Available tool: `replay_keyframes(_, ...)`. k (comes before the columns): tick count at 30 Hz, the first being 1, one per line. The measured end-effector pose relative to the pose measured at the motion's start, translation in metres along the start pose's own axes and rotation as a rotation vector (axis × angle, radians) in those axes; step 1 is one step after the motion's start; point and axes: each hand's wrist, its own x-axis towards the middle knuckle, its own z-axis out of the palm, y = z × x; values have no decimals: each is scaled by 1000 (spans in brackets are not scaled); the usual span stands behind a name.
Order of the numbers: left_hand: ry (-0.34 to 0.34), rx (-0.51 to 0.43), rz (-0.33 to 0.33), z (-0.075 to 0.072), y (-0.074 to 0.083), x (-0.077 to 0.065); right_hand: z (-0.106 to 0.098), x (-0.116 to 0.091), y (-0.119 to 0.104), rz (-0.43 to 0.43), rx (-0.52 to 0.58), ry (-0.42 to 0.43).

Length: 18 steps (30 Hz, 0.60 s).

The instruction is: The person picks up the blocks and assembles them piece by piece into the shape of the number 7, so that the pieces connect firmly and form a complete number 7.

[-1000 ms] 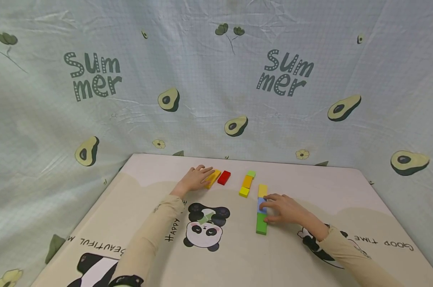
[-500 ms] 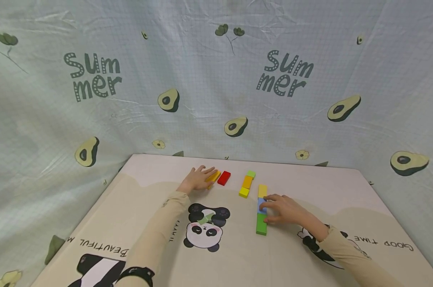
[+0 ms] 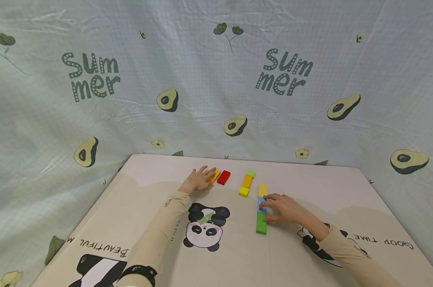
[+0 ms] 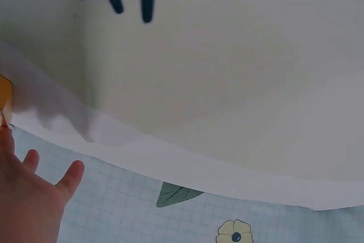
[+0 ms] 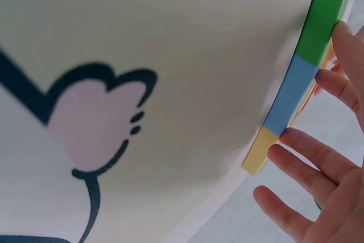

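Note:
At the back of the table, the left hand point(image 3: 198, 180) holds a long yellow-orange block point(image 3: 214, 176) between thumb and finger, its other fingers spread. Only an end of this block point(image 4: 5, 99) shows at the edge of the left wrist view. A red block point(image 3: 223, 177) lies just to its right, apart from it. The right hand point(image 3: 283, 208) rests against a straight row of three blocks: pale yellow point(image 3: 262, 190), blue point(image 3: 261, 205) and green point(image 3: 261, 223). In the right wrist view its thumb touches the green block point(image 5: 327, 15) and fairly straight fingers touch the blue block point(image 5: 291, 95).
Between the hands lies a second row: a light green block point(image 3: 251, 173), an orange block point(image 3: 247, 181) and a yellow block point(image 3: 244, 192). The cream tablecloth point(image 3: 231, 263) bears panda prints. A patterned curtain point(image 3: 202, 71) stands behind the table.
The left hand has moved a little right and forward, closer over the yellow-orange block. The right hand and the blocks stay where they were.

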Motion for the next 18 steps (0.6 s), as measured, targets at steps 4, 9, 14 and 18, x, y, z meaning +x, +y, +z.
replay_keyframes(4,20,-46,-14,7,0,9,0,0,0,2,5,-2)
replay_keyframes(9,148,-8,1,28,-7,27,0,0,-1,7,14,-5)
replay_keyframes(14,224,41,28,19,2,17,-2,0,-2,6,19,-6)
replay_keyframes(18,243,90,16,13,9,9,-2,1,-2,-1,16,-4)
